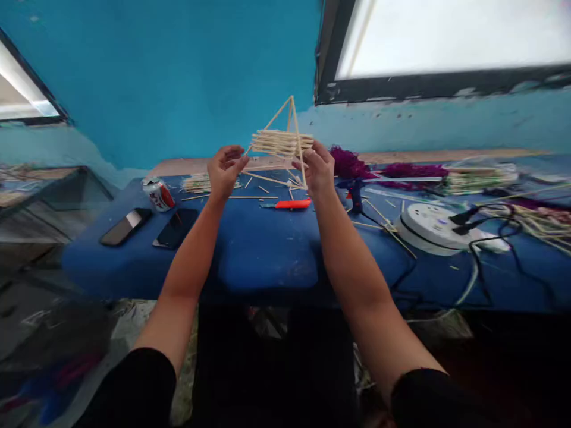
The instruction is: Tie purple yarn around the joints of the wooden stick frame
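Single head-worn view, no second camera to overlap with. It looks forward and slightly down from above the person's shoulders, along both outstretched forearms. Landmark: the blue counter [267,249], seen from its near long edge, facing the turquoise wall [178,89] behind it. Counter sits mid-frame at arm's reach, not close-up; the wall takes the upper half. A window [446,41] shows above the counter's far right end, another window [22,95] beyond its left end. Below the counter's near edge, floor and dark sleeves fill the bottom. Wide lens, edges bent and blurred.
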{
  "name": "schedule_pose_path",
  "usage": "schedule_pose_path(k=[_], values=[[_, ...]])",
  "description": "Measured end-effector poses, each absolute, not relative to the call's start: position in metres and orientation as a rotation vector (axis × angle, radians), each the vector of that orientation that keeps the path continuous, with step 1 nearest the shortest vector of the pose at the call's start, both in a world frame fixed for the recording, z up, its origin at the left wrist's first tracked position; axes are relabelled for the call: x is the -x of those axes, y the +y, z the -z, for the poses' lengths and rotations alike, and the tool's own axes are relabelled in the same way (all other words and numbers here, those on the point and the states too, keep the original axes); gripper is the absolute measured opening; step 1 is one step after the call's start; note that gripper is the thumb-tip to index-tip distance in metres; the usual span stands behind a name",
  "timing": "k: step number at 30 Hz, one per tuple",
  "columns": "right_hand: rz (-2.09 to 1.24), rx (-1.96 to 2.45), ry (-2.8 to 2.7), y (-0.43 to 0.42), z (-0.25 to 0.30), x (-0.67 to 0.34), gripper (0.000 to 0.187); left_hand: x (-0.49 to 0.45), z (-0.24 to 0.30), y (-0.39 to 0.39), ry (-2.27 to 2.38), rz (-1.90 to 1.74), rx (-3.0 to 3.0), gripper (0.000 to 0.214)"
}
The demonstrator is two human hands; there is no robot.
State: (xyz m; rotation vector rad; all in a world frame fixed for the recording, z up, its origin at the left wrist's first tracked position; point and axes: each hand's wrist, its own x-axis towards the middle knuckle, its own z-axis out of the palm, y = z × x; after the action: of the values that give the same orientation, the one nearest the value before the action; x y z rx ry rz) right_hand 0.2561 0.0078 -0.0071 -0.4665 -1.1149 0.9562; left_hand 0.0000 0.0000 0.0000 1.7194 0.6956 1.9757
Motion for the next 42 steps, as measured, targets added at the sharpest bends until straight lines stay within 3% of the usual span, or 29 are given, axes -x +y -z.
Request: schedule_pose_path(k=[6, 24, 33, 42], values=[[-0.925, 0.523, -1.173, 0.014, 0.013, -0.257, 0.062, -0.007, 0.007, 0.002, 0.784, -1.906, -1.716, 0.04], [-0.841, 0.487, -1.294, 0.031, 0.025, -0.256, 0.076, -0.011, 0.008, 0.004, 0.673, -1.785, -1.408, 0.035], [-0.762, 0.479, -1.354, 0.024, 0.022, -0.254, 0.077, -0.003, 0.008, 0.005, 0.7, -1.788, -1.426, 0.052], [-0.816, 0.456, -1.267, 0.012, 0.013, -0.248, 0.077, -0.005, 0.007, 0.005, 0.725, -1.8, -1.38, 0.053]])
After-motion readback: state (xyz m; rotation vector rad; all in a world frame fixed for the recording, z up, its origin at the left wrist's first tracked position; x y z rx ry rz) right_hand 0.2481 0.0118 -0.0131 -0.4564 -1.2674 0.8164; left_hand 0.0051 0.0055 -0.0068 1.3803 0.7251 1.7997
